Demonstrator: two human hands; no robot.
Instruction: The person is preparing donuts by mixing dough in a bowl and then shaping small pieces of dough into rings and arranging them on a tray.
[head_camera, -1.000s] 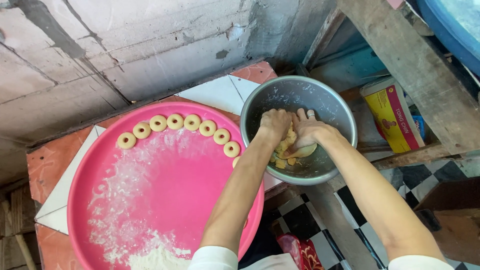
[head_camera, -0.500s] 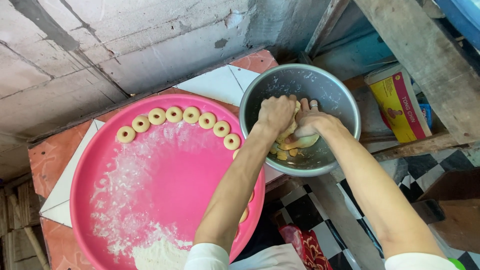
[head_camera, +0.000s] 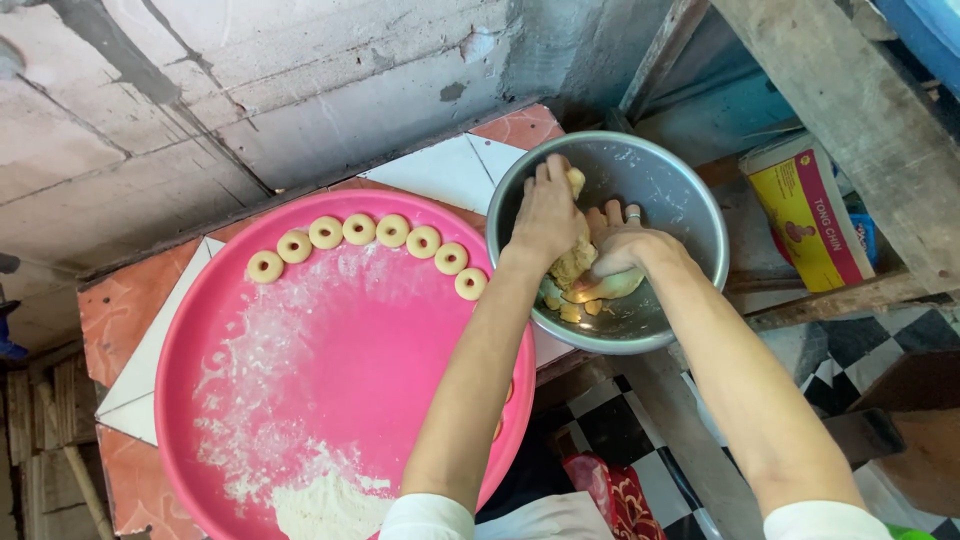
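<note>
Both hands are now pushing deeper into the steel bowl (head_camera: 690, 190), my left hand (head_camera: 548, 215) and right hand (head_camera: 625, 250) fingers closing on the dough lump (head_camera: 580, 265) more firmly than a second ago.

Left hand (head_camera: 545, 215) and right hand (head_camera: 628, 245) pressing dough (head_camera: 575, 262), metal bowl (head_camera: 680, 185)

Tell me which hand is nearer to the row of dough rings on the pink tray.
Left. The left hand is in the metal bowl on the side beside the dough rings. The right hand lies beyond it, deeper in the bowl, pressing the dough lump.
</note>
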